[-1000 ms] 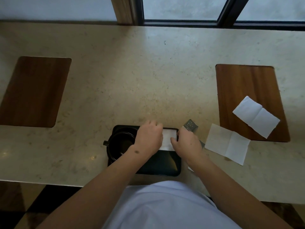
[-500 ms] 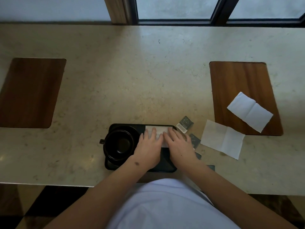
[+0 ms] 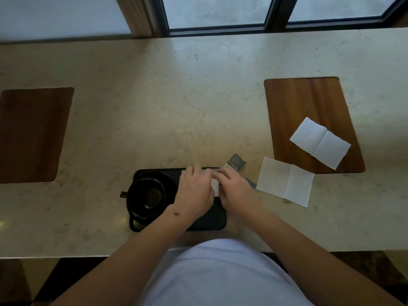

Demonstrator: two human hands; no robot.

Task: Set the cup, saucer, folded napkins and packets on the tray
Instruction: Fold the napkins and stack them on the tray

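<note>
A black tray [image 3: 212, 223] lies at the counter's near edge. On its left half a black cup [image 3: 146, 196] sits on a black saucer [image 3: 169, 180]. A white folded napkin [image 3: 214, 188] lies on the tray's right half. My left hand [image 3: 195, 192] and my right hand [image 3: 237, 192] rest on it side by side, with fingers curled at its far edge, and hide most of it. A dark packet [image 3: 235, 162] lies just past the tray's far right corner. The tip of another packet [image 3: 250, 182] shows beside my right hand.
An opened white napkin [image 3: 284, 181] lies on the counter to the right of the tray. Another white napkin [image 3: 320, 142] rests on the right wooden mat [image 3: 304, 102]. A second wooden mat [image 3: 31, 133] is at the left. Windows run along the far edge.
Both hands went from gripping the napkin's sides to lying flat on it, and now sit further forward with fingers curled at its far edge. The head camera has shifted.
</note>
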